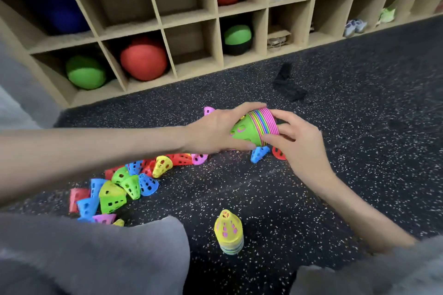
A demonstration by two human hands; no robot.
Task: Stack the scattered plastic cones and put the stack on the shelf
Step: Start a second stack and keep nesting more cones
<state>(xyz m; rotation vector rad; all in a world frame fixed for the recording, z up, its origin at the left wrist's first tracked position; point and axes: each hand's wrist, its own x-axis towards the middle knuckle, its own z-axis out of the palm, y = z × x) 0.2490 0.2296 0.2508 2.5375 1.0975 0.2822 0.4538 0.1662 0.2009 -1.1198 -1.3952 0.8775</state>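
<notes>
Many-coloured cone stack [257, 127], green-tipped, sideways.

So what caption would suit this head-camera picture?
Both hands, left hand and right hand, grip a sideways stack of colourful perforated plastic cones above loose cones on speckled floor.

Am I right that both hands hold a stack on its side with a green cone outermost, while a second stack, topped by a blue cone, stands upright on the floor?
Not quite: the head view shows the upright stack topped by a yellow cone, not blue. The rest holds: left hand and right hand grip the green-ended stack.
</notes>
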